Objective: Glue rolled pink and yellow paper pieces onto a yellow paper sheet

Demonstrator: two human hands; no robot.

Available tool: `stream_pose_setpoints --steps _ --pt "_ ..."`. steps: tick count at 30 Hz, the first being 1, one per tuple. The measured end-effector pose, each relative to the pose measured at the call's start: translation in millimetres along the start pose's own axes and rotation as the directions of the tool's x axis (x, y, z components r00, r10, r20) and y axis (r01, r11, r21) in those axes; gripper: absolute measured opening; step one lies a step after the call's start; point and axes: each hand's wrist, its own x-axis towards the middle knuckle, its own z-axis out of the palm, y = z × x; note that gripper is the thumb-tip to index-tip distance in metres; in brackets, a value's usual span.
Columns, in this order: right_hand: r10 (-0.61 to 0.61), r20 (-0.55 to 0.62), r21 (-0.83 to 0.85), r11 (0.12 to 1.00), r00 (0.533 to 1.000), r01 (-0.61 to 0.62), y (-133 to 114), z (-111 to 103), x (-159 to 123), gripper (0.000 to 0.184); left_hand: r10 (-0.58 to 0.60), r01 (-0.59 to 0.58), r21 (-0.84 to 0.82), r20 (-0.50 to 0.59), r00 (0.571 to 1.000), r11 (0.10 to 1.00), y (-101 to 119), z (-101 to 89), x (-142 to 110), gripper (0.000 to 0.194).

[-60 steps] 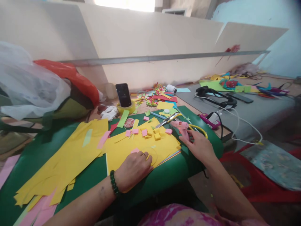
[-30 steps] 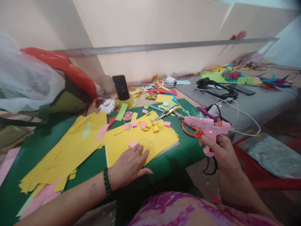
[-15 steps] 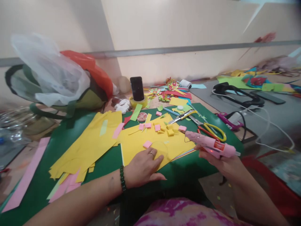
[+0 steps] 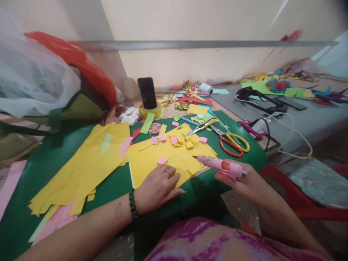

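Note:
My left hand lies on a yellow sheet of paper, thumb and fingers stretched out. By its fingertips is a small folded pink paper piece. A faint clear round outline shows on the sheet beside the fingers. My right hand is closed around a pink glue gun, whose nozzle points left above the sheet's right part. A red light glows on the gun. Small folded yellow pieces and pink pieces sit along the sheet's far part.
Beyond the sheet lie scissors, a box cutter and a tape roll with a phone standing in it. Cut yellow paper spreads at left on the green table. A cable hangs at right, near a red chair.
The glue gun has come left and closer, so its nozzle is now over the yellow sheet. My left hand stays on the sheet. The whole view has shifted rightward.

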Motion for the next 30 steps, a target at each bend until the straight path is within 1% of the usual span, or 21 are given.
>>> stream_pose_setpoints --steps 2,5,7,10,11,13,16,19,21,25,30 --pt "0.007 0.058 0.065 0.998 0.998 -0.011 -3 -1 1 0.038 0.001 -0.001 -0.010 0.002 1.000 1.000 0 -0.7 0 0.035" --pt "-0.056 0.127 0.207 0.978 0.990 0.029 -4 0 7 0.041 0.003 -0.003 0.009 -0.005 1.000 1.000 -2 -0.9 1 0.030" --pt "-0.061 0.117 0.300 0.954 0.991 0.024 -2 4 12 0.040 0.010 -0.010 0.016 -0.012 1.000 1.000 -3 -0.8 1 0.030" --pt "0.028 0.089 0.373 0.926 0.996 -0.059 2 12 20 0.040 0.013 -0.013 0.008 -0.005 1.000 1.000 -3 -1.3 2 0.030" --pt "0.045 0.087 0.376 0.924 0.995 -0.075 2 15 21 0.040 0.009 -0.009 0.009 0.001 1.000 1.000 -2 -1.7 2 0.030" --pt "0.036 0.092 0.361 0.930 0.995 -0.067 2 19 24 0.039 -0.008 0.008 0.012 0.020 1.000 1.000 -1 -2.5 2 0.030" --pt "-0.027 0.075 0.348 0.937 0.997 0.000 0 18 24 0.037 -0.033 0.032 0.014 0.054 0.998 0.999 1 -3.2 2 0.032" --pt "-0.085 0.056 0.349 0.935 0.995 0.060 0 14 23 0.038 -0.032 0.031 0.015 0.071 0.997 0.999 1 -3.3 2 0.033" --pt "-0.096 0.078 0.323 0.944 0.992 0.066 -1 12 22 0.040 -0.020 0.019 0.012 0.067 0.998 1.000 1 -3.4 1 0.032" --pt "-0.085 0.155 0.217 0.975 0.984 0.050 -3 10 20 0.042 -0.023 0.023 0.002 0.055 0.998 1.000 1 -4.1 1 0.027" --pt "-0.048 0.169 0.183 0.983 0.985 0.017 -6 8 19 0.044 -0.029 0.028 0.023 0.056 0.998 0.999 1 -2.4 0 0.026"
